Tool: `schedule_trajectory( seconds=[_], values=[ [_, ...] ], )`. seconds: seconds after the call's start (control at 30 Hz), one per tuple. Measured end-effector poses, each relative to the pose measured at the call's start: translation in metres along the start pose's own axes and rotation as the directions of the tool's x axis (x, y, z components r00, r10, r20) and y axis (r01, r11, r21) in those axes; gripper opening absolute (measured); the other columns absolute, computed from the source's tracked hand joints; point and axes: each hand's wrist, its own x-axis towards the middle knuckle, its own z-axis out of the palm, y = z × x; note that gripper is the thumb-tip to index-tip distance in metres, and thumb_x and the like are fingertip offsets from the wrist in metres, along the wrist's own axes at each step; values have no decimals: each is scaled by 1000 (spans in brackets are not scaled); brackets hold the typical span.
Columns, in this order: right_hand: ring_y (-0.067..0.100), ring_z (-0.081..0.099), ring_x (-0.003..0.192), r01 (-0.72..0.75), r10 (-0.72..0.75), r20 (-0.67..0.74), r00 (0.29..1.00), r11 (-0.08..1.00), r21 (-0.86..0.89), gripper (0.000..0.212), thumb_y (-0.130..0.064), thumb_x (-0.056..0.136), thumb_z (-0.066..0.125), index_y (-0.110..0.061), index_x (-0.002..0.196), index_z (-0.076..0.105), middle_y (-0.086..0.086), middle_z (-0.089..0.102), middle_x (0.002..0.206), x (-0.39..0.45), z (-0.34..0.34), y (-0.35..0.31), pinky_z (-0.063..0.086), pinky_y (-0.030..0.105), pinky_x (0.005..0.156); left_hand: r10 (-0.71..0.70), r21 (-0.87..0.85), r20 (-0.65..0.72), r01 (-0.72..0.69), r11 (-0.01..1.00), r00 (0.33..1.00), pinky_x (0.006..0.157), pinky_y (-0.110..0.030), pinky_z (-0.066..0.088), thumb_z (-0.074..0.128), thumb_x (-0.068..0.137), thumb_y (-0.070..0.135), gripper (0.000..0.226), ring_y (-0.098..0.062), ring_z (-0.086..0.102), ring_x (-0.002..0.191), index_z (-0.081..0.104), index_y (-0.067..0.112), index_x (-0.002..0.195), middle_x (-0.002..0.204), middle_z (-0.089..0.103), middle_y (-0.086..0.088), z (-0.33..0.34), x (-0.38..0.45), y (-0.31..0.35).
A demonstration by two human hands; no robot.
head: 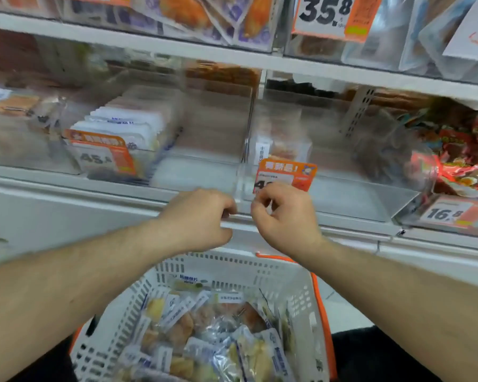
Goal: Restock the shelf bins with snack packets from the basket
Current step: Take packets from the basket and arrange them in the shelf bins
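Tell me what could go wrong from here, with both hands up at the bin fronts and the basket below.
1. The middle clear bin looks nearly bare beside the white packets; packets dropped in may slide flat rather than stand.
2. The right hand is curled close by the orange price tag and could knock it loose.
3. The basket is heaped with packets; a hasty grab by the left hand might spill some.

Price card [330, 15] on the upper shelf bin, white and orange: "35.8" in large black digits, small print beside it unreadable; orange price tag [102, 154] on the left clear bin: "45", a smaller digit after it blurred, orange header characters not legible; orange tag [286, 175] on the middle bin: begins "4", the rest hidden behind the right hand [284, 219]; tag [447, 213] on the right bin front: "16.8"; packet labels [229, 298] in the basket [304, 304]: blue print, too small to read.
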Motion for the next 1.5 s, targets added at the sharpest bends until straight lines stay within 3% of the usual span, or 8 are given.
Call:
schedule_trajectory(
  seconds=[0.13, 0.27, 0.43, 0.63, 0.93, 1.2, 1.33, 1.5],
  values=[
    [22, 56, 71, -168, 207, 452, 868, 978, -125, 16, -19, 86, 56, -15, 71, 61, 0, 62, 75, -39, 44, 20, 47, 33, 65, -37, -37, 218, 46, 998, 975, 93, -35, 50, 64, 84, 34, 37, -15, 57, 109, 60, 30, 121, 119, 63, 11, 42, -13, -17],
    [26, 53, 82, 22, 317, 800, 510, 924, -381, 22, -23, 90, 50, -25, 68, 48, 1, 52, 81, -68, 89, 53, 49, 37, 81, -35, -70, 300, 59, 996, 953, 93, -37, 50, 64, 87, 34, 34, -15, 57, 108, 60, 30, 121, 119, 61, 9, 70, -16, -29],
    [27, 59, 111, 45, 517, 821, 242, 840, -541, 45, -16, 80, 66, -24, 123, 61, 4, 63, 121, -113, 138, 92, 52, 40, 94, -12, -87, 388, 49, 995, 921, 90, -37, 53, 64, 87, 31, 29, -15, 59, 104, 63, 29, 116, 117, 63, 10, 89, -15, -39],
    [28, 59, 111, 126, 486, 862, 144, 855, -503, 28, -19, 96, 48, -19, 119, 63, 5, 63, 120, -140, 172, 100, 48, 43, 96, -8, -130, 447, 74, 989, 894, 90, -38, 52, 62, 87, 31, 26, -15, 59, 105, 62, 30, 113, 116, 63, 10, 92, -8, -40],
    [24, 61, 97, 277, 435, 878, 199, 835, -476, 14, -15, 93, 55, -20, 103, 64, 4, 67, 106, -123, 161, 93, 43, 33, 81, -38, -141, 465, 117, 983, 884, 93, -38, 52, 62, 88, 28, 31, -16, 58, 108, 61, 28, 119, 118, 62, 9, 88, -5, -46],
    [27, 55, 82, -306, 419, 787, 453, 902, -304, 19, -11, 97, 50, -18, 81, 44, 1, 54, 82, -57, 88, 72, 37, 31, 65, -126, -78, 517, 193, 978, 847, 90, -38, 54, 73, 80, 47, 66, -20, 61, 106, 47, 20, 135, 127, 59, 1, 62, -6, -54],
    [17, 60, 63, -814, 603, 647, 467, 579, 48, 24, -6, 102, 48, -14, 79, 46, 13, 58, 86, -42, 55, 53, 41, 29, 62, -190, -106, 493, 276, 955, 849, 91, -39, 54, 76, 74, 58, 98, -20, 62, 107, 29, 19, 150, 137, 54, -1, 50, -6, -64],
    [17, 59, 55, -907, 696, 635, 336, 57, 417, 21, -6, 104, 42, -11, 85, 50, 5, 62, 64, -37, 33, 31, 46, 28, 59, -260, -444, 407, 439, 782, 876, 92, -33, 51, 82, 75, 45, 83, -18, 61, 109, 42, 17, 142, 128, 60, -1, 44, -10, -68]
  ],
)
